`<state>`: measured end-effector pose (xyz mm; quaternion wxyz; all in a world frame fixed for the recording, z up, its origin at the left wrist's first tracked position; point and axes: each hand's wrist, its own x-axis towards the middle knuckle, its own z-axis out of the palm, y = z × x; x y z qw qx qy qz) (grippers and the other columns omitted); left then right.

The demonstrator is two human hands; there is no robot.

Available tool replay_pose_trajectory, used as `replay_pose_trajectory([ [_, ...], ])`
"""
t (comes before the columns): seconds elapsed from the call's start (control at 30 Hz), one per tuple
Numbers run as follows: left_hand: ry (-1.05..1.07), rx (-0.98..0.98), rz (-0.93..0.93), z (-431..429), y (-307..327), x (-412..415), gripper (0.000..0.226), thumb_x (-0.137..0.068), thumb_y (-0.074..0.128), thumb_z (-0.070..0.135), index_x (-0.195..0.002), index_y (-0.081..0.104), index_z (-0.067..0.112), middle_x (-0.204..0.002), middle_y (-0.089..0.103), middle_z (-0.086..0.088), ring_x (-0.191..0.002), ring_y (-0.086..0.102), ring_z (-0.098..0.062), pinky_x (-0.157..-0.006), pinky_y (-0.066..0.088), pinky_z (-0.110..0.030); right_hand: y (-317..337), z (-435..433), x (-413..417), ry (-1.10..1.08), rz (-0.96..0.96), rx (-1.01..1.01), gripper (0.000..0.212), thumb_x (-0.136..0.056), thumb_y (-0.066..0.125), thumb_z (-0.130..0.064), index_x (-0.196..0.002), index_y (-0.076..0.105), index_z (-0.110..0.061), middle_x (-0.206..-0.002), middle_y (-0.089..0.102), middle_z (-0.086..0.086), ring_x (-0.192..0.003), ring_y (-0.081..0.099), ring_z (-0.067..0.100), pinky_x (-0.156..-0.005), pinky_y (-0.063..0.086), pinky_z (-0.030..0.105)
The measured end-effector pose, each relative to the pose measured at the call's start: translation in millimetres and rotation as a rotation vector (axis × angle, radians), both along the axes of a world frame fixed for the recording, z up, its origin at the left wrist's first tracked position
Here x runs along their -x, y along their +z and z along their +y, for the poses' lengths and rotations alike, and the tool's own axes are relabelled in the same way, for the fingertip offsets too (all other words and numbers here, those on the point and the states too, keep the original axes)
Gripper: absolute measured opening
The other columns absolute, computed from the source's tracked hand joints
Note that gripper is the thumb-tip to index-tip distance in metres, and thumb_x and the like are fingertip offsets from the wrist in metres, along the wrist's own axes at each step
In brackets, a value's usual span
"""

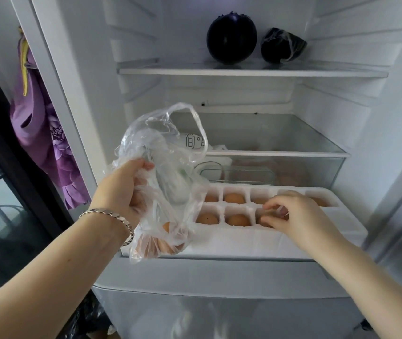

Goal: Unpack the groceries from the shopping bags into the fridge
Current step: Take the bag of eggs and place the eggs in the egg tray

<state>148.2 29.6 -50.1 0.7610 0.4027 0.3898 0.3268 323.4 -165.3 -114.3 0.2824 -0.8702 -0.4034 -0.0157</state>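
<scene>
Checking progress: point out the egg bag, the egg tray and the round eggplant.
egg bag (170,172), head view, clear plastic mid-bag.
egg tray (239,238), head view, bare white front rim.
round eggplant (230,41), head view, middle of dark skin.

Left hand (126,189) raised, gripping bag (165,148), right hand (293,214) lowered, pinching egg (267,223)

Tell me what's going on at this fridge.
A person is filling the white egg tray in the open fridge. The left hand grips a clear plastic bag with a few brown eggs left at its bottom. The right hand pinches an egg in a front-row cell of the tray; several other cells already hold eggs. An aubergine and a wrapped dark vegetable sit on the shelf above.
</scene>
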Motion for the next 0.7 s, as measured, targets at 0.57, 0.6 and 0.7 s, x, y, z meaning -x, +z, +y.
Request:
replay_pose_trajectory([
  [0.57, -0.087, -0.185, 0.208, 2, 5, 13, 0.012, -0.080, 0.065, 0.021, -0.070, 0.062, 0.016, -0.033, 0.033, 0.011, -0.026, 0.021, -0.002, -0.029, 0.018, -0.009, 42, 67, 85, 0.657, -0.026, -0.172, 0.028, -0.091, 0.049, -0.002, -0.107, 0.070, -0.011, -0.099, 0.066, -0.005, -0.091, 0.056, 0.000, -0.083, 0.044, 0.011],
  [0.6, -0.100, -0.189, 0.212, 1, 6, 15, 0.013, -0.081, 0.065, 0.021, -0.069, 0.062, 0.016, -0.033, 0.033, 0.010, -0.025, 0.022, -0.003, -0.029, 0.018, -0.009, 42, 78, 90, 0.670, -0.022, -0.052, 0.029, -0.091, 0.048, 0.000, -0.107, 0.069, -0.013, -0.100, 0.066, -0.001, -0.091, 0.058, 0.006, -0.082, 0.046, 0.019],
  [0.7, -0.173, -0.176, 0.188, -2, 12, 19, 0.020, -0.084, 0.063, 0.022, -0.067, 0.061, 0.014, -0.034, 0.032, 0.010, -0.022, 0.023, -0.002, -0.027, 0.019, -0.008, 39, 108, 102, 0.677, -0.023, 0.243, 0.019, -0.093, 0.047, -0.004, -0.097, 0.065, -0.006, -0.085, 0.057, 0.006, -0.079, 0.054, 0.020, -0.066, 0.043, 0.028],
])
